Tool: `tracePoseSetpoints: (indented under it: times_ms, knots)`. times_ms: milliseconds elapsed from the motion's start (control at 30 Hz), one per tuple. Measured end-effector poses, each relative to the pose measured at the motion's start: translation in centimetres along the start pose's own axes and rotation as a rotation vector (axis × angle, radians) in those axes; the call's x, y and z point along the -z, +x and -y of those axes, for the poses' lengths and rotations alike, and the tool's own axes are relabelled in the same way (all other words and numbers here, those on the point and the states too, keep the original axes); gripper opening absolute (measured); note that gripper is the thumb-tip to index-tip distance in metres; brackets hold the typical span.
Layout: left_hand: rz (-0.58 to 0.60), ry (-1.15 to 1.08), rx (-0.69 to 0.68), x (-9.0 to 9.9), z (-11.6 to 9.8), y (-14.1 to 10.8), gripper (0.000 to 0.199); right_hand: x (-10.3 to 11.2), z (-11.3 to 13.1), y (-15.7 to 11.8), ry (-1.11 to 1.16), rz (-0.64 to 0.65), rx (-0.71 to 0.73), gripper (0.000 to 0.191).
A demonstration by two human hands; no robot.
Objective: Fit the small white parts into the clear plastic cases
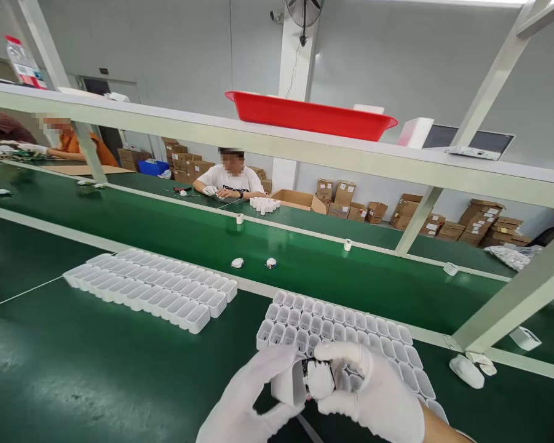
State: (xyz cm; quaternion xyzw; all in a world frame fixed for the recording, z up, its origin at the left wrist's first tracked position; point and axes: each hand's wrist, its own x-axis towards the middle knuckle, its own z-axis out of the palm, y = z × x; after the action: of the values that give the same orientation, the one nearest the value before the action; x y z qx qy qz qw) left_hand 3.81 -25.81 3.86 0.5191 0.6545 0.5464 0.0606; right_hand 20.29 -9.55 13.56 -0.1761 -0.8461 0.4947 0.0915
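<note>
Both my hands wear white gloves at the bottom centre. My left hand (pixel 246 403) grips a small white plastic housing (pixel 287 386). My right hand (pixel 373 394) pinches a small white round-edged part (pixel 320 379) with a dark piece on top and holds it against the housing's open side. Just beyond my hands lies a block of several white open housings (pixel 336 329) set in rows on the green table (pixel 74 369). A second block of white housings (pixel 152 288) lies to the left.
A green conveyor belt (pixel 166 231) runs past the table with two small white parts (pixel 253 263) on it. A white frame rail (pixel 277 147) carries a red tray (pixel 308 115). Loose white parts (pixel 470 368) lie at right. Persons sit at the far benches; cardboard boxes line the wall.
</note>
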Motion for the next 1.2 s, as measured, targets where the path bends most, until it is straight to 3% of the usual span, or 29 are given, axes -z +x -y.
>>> tracePoseSetpoints:
  times_ms: [100, 267, 433, 633, 767, 1000, 1200]
  knots:
    - [-0.007, 0.002, -0.092, 0.2, 0.0, 0.3, 0.051, -0.2, 0.0, 0.2, 0.083, 0.052, -0.012, 0.053]
    - [-0.027, -0.013, -0.184, 0.1, -0.2, 0.4, 0.06, -0.6, -0.2, 0.0, 0.005, 0.013, -0.091, 0.049]
    - [-0.018, 0.0, -0.166, 0.0, -0.4, 0.4, 0.06, -0.8, -0.5, -0.4, -0.063, 0.012, -0.048, 0.049]
    - [0.01, 0.013, -0.14, 0.0, -0.3, 0.2, 0.058, -0.7, 1.4, -0.1, -0.084, 0.106, -0.052, 0.019]
    - [0.025, 0.011, -0.094, 0.0, 0.1, -0.1, 0.058, -0.9, 1.8, 0.5, -0.065, 0.144, -0.059, 0.013]
    - [0.053, -0.042, -0.031, 0.0, 0.1, 0.0, 0.058, -1.2, 0.9, 0.6, -0.024, 0.125, -0.049, 0.009]
    - [0.074, -0.067, 0.026, -0.3, 0.4, -0.3, 0.058, -1.7, 1.0, 0.8, -0.004, 0.111, -0.077, 0.02]
